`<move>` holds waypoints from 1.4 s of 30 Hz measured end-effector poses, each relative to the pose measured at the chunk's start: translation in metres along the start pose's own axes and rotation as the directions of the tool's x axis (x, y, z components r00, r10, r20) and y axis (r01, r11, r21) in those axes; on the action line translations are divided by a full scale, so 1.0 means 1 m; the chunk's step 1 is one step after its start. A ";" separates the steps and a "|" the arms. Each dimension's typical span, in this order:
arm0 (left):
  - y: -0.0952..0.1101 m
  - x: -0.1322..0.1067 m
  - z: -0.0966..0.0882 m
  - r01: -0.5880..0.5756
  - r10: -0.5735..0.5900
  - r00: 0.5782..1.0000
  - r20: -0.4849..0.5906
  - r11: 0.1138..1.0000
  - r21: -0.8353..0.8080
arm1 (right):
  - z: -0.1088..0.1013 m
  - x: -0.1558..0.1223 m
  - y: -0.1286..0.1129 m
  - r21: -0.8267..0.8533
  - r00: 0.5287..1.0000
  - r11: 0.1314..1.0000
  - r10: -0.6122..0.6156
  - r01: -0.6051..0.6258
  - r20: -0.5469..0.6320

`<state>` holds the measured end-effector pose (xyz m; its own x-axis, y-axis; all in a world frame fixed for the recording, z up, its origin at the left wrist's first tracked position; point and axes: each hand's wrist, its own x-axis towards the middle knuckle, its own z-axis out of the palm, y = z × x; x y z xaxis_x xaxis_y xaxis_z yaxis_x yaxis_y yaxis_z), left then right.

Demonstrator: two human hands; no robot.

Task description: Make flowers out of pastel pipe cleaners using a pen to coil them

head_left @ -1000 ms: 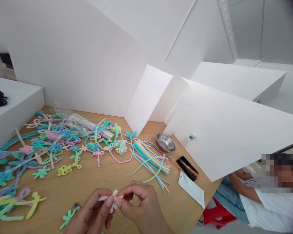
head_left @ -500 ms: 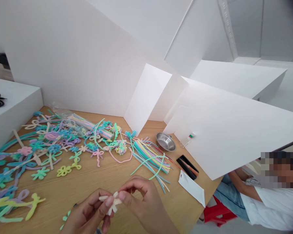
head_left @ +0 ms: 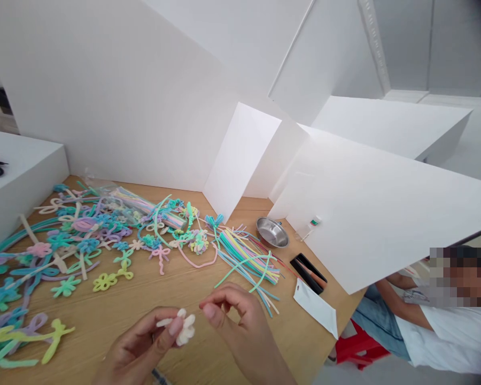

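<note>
Grip of left hand (head_left: 142, 347) pinches a white fuzzy flower (head_left: 185, 327); right hand (head_left: 240, 327) curls beside, grip unclear.

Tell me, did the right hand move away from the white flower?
Yes. The right hand has come off the white flower, which the left hand holds, and shifted a little right, toward the steel bowl.

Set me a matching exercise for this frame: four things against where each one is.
1 small white fuzzy-wire flower
2 round shiny steel bowl
3 flat white paper pouch
4 yellow fuzzy-wire flower

a at the wooden table's right edge
b pinched in the left hand
c flat beside pastel shapes, left side
d just beyond the black tray

Pairs: 1-b, 2-d, 3-a, 4-c
</note>
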<state>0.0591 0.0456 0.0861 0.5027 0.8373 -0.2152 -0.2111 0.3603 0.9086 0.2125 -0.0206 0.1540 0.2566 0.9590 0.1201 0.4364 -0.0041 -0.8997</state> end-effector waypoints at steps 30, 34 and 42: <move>0.011 0.001 -0.007 -0.011 -0.042 0.924 0.379 0.991 0.136 | 0.011 -0.002 0.022 0.539 0.889 0.709 0.321 -0.455 0.327; 0.007 0.003 -0.012 -0.022 -0.044 0.944 0.327 0.981 0.195 | 0.011 0.000 0.023 0.494 0.900 0.753 0.339 -0.434 0.274; -0.004 0.004 -0.005 0.083 -0.084 0.996 -0.028 0.996 -0.040 | 0.029 -0.010 0.031 0.511 0.971 0.833 0.238 -0.210 0.011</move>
<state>0.0575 0.0496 0.0796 0.4952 0.8151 -0.3007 -0.2016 0.4445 0.8728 0.1980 -0.0220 0.1131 0.3440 0.9334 -0.1024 -0.1309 -0.0603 -0.9896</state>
